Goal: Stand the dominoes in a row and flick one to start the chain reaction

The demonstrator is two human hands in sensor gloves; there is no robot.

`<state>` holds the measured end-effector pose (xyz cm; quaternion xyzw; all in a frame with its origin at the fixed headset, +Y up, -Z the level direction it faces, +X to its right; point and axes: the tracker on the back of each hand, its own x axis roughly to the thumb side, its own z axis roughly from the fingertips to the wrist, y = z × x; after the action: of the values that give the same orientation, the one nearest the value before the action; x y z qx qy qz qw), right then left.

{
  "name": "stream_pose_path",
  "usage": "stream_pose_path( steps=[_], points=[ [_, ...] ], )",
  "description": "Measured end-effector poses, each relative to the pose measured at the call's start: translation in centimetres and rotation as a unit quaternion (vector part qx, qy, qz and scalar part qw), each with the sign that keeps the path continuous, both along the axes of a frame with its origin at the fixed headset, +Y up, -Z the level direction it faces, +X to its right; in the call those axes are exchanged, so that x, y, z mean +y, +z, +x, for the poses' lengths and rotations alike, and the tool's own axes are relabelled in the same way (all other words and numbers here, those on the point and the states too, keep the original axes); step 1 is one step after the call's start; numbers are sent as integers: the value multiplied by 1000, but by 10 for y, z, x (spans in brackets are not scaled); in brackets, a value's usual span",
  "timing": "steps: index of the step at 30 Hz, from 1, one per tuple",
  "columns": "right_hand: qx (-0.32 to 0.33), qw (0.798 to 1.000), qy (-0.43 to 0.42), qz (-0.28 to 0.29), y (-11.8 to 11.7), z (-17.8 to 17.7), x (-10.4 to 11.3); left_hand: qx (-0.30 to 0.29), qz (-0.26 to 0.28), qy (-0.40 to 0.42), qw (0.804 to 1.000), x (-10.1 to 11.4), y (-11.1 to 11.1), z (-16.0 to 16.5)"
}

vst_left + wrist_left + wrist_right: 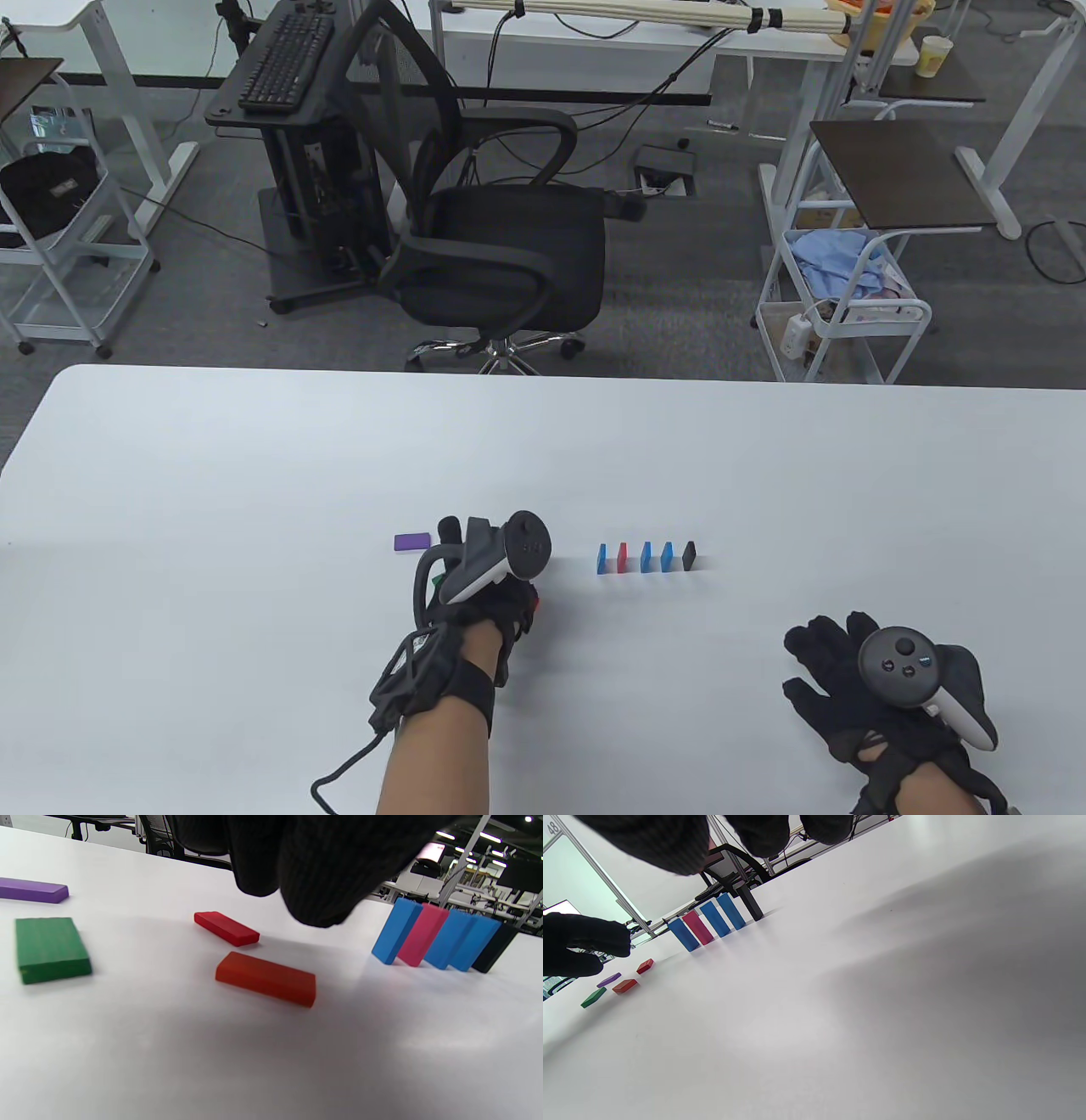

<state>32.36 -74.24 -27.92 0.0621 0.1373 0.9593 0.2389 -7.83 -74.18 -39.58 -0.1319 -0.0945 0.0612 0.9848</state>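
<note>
Several dominoes stand in a short row: blue, pink-red, two more blue and a black one at the right end. A purple domino lies flat to the left. My left hand hovers over three flat dominoes: green, red and orange-red. Its fingertips hang just above them and hold nothing. My right hand rests flat on the table at the near right, fingers spread, well away from the standing row.
The white table stretches wide around the dominoes. Beyond its far edge stand a black office chair, white carts and desks on the floor.
</note>
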Motion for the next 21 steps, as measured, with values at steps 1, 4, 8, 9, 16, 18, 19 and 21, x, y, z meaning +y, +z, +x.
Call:
stream_pose_path(
  steps=[1, 4, 8, 9, 16, 18, 19, 21],
  points=[
    [0, 1000, 0, -1, 0, 0, 0, -5, -1, -5, 1000, -2, 1, 1],
    [1, 1000, 1, -2, 0, 0, 0, -22, -7, -21, 1000, -9, 2, 5],
    [1, 1000, 1, -5, 0, 0, -1, -49, -10, -58, 997, -19, 2, 13],
    [1, 1000, 1, -5, 0, 0, -1, -54, -11, -66, 996, -21, 2, 15],
    [1, 1000, 3, -8, 0, 0, -1, -87, 4, -130, 988, -23, 0, 27],
    [1, 1000, 2, -9, 0, 1, -1, -100, 12, -148, 984, -23, 0, 30],
    [1, 1000, 2, -8, 0, 1, -1, -106, 15, -158, 982, -23, 0, 32],
    [1, 1000, 2, -9, -1, 1, -1, -117, 19, -178, 977, -23, 0, 36]
  ],
)
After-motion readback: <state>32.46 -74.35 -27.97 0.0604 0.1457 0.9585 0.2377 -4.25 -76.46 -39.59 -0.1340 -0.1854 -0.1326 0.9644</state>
